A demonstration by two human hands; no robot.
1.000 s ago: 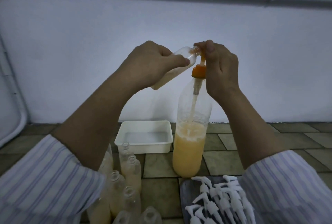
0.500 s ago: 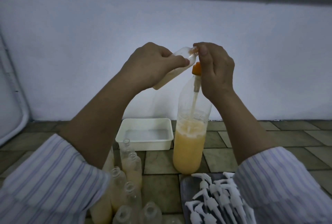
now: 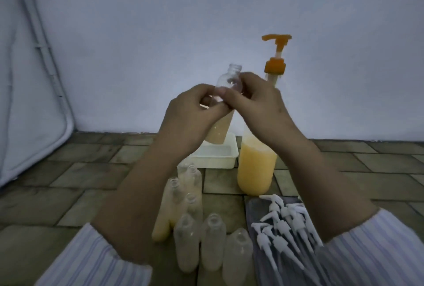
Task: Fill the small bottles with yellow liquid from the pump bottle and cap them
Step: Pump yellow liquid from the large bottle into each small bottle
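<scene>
Both hands hold one small clear bottle [image 3: 221, 125] upright in front of me, uncapped, its lower half filled with pale yellow liquid. My left hand [image 3: 195, 116] grips its body and my right hand [image 3: 254, 104] pinches it near the shoulder. Behind my right hand stands the large pump bottle [image 3: 257, 166], about half full of yellow liquid, its orange pump head [image 3: 276, 38] raised and untouched. Several small open bottles [image 3: 190, 217] stand on the floor below my arms. White pump caps [image 3: 284, 228] lie in a pile at the lower right.
A white rectangular tub [image 3: 218, 159] sits on the tiled floor behind the small bottles, near the pale wall. The caps rest on a dark tray [image 3: 252, 207]. A white framed panel [image 3: 34, 79] leans at the far left.
My right hand has left the pump head, which has risen, and now holds the small bottle. The bottle has come away from the spout, turned upright and moved lower.
</scene>
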